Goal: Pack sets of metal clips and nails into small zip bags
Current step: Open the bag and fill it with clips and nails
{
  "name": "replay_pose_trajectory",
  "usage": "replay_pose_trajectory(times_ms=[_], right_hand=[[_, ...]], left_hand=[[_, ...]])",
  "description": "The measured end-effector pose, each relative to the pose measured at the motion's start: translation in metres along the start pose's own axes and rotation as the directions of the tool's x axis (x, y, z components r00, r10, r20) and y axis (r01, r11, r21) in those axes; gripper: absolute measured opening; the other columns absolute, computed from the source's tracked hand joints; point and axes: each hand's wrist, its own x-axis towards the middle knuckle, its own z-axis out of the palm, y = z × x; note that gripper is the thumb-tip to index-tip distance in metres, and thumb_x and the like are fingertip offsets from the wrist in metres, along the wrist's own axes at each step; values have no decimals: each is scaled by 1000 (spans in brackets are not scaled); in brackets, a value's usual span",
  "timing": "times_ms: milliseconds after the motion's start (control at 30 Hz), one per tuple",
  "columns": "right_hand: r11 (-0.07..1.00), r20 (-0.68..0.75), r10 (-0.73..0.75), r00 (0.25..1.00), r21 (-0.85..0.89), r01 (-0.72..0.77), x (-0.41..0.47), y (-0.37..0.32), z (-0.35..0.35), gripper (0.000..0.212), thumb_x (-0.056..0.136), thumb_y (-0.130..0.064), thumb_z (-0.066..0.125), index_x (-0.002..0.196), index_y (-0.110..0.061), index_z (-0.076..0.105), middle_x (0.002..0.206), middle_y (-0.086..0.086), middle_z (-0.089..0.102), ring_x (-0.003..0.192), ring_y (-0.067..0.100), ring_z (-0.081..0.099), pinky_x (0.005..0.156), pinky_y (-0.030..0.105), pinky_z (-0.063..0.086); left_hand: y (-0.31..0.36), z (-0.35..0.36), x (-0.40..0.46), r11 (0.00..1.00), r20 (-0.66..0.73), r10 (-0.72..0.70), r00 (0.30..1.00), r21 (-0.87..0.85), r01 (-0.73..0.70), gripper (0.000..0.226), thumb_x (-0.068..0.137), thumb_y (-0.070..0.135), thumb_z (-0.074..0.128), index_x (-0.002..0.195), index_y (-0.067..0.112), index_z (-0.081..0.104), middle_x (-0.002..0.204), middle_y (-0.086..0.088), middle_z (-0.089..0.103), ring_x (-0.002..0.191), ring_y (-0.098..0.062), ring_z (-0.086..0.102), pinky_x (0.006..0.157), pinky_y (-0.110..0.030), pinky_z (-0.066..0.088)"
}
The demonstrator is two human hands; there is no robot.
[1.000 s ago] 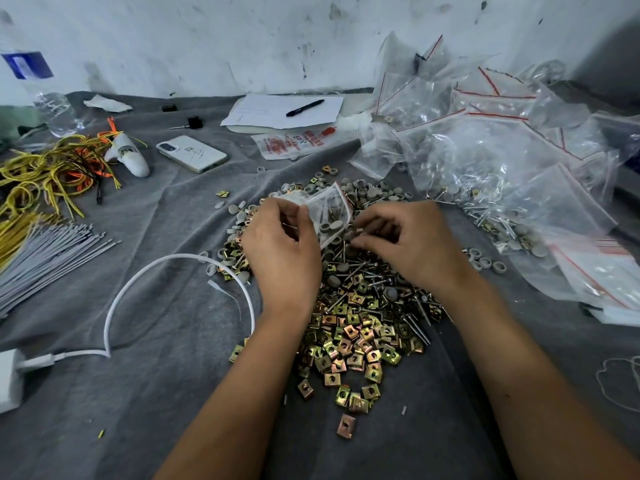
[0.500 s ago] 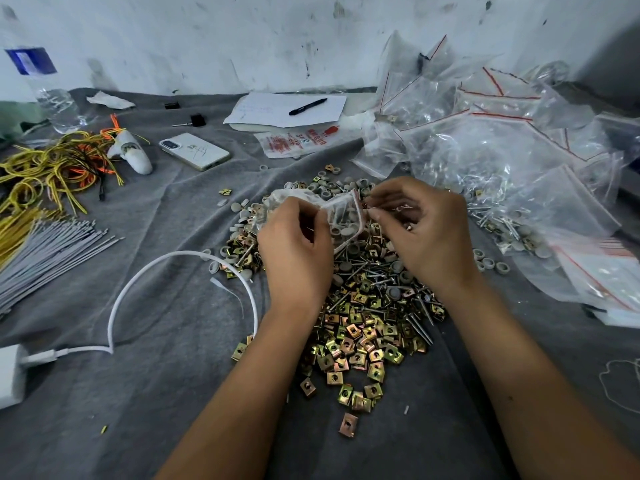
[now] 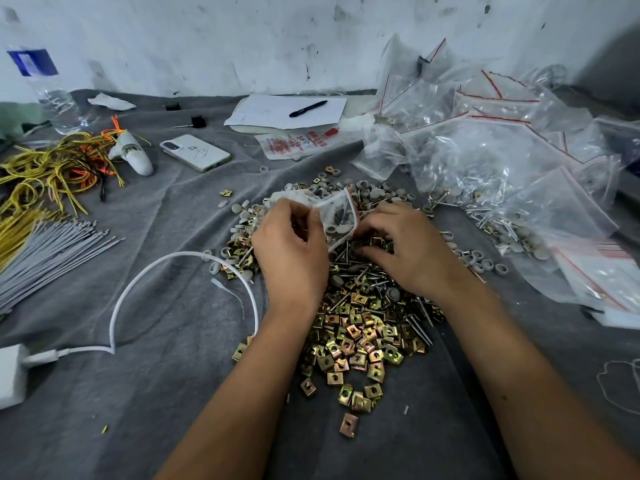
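While one zip bag (image 3: 337,220) is pinched by the left hand (image 3: 291,251), the right hand (image 3: 405,251) is curled, fingers (image 3: 369,251) together, into one pile of clips (image 3: 356,341)

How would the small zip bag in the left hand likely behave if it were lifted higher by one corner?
The small zip bag is thin, crumpled clear plastic, so it would probably sag. The grey caps inside would likely slide to its lowest corner. Its mouth looks open where the left hand holds it, so tilting might spill them.

Makeshift packing workshop: grey cloth (image 3: 138,393), hardware heaps (image 3: 356,334), zip-bag pile (image 3: 502,161), scuffed wall (image 3: 207,39)
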Motion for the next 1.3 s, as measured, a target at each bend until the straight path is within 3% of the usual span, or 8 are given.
replay_pose_trajectory(times_ms=[133, 333, 500, 667, 767, 967, 1133, 1300], right_hand=[[983, -129, 67, 989, 178, -43, -2, -3, -3, 16, 86, -10, 79, 97, -17, 70, 88, -18, 66, 84, -3, 63, 72, 7, 46], [961, -330, 9, 944, 263, 83, -2, -9, -2, 17, 85, -15, 82, 99, -13, 73, 88, -9, 72, 82, 3, 69, 74, 22, 59], [970, -334, -44, 941, 212, 120, 0, -14, 7, 21, 78, -13, 87, 95, -12, 75, 85, -10, 69, 79, -6, 64, 70, 7, 48], [946, -335, 34, 942, 314, 78, 0, -12, 5, 20, 82, -12, 84, 100, -14, 74, 89, -10, 74, 85, 1, 71, 76, 18, 59], [940, -249, 16, 968, 334, 70, -3, -7, -7, 14, 83, -16, 83, 95, -19, 75, 89, -15, 73, 84, 1, 70, 75, 20, 59], [994, 277, 15, 961, 101, -44, -5, 8, -23, 15, 81, -38, 83, 92, -39, 72, 102, -10, 59, 99, 7, 51, 86, 29, 41], [993, 300, 6, 954, 114, -42, -4, 9, -20, 11, 84, -35, 82, 90, -35, 73, 100, -13, 57, 98, -2, 51, 80, 11, 35], [978, 196, 2, 981, 205, -43, -4, 9, -18, 5, 88, -28, 79, 88, -29, 74, 92, -15, 66, 90, -1, 61, 78, 19, 43]], left_hand=[[4, -1, -3, 999, 4, 26, 1000, -20, -26, 9, 95, 12, 70, 86, 10, 68, 77, 2, 66, 70, -16, 62, 66, -42, 53], [8, -2, -5, 995, 71, 103, 992, -1, -103, 8, 94, 7, 70, 87, 6, 68, 78, -2, 66, 71, -19, 61, 66, -44, 53], [6, -1, -5, 993, 69, 122, 990, -13, -121, 9, 94, 8, 70, 86, 5, 67, 76, -3, 66, 69, -21, 62, 64, -46, 53], [4, -2, -2, 999, 56, 26, 998, -45, -23, 9, 95, 12, 71, 86, 11, 68, 75, 4, 66, 68, -12, 62, 64, -37, 54], [2, -1, 0, 998, 29, -24, 999, -51, 26, 9, 95, 14, 72, 86, 14, 69, 75, 7, 66, 68, -8, 61, 64, -31, 53], [2, -1, 2, 998, 14, -54, 998, -44, 54, 10, 95, 18, 72, 86, 15, 68, 74, 9, 64, 69, -11, 60, 64, -30, 51], [2, 0, 1, 997, 32, -65, 997, -46, 67, 10, 95, 17, 72, 86, 17, 68, 75, 8, 65, 68, -11, 62, 64, -29, 53], [2, 0, 1, 997, 33, -64, 997, -49, 65, 11, 95, 17, 72, 86, 19, 67, 75, 9, 65, 67, -9, 61, 63, -31, 54]])
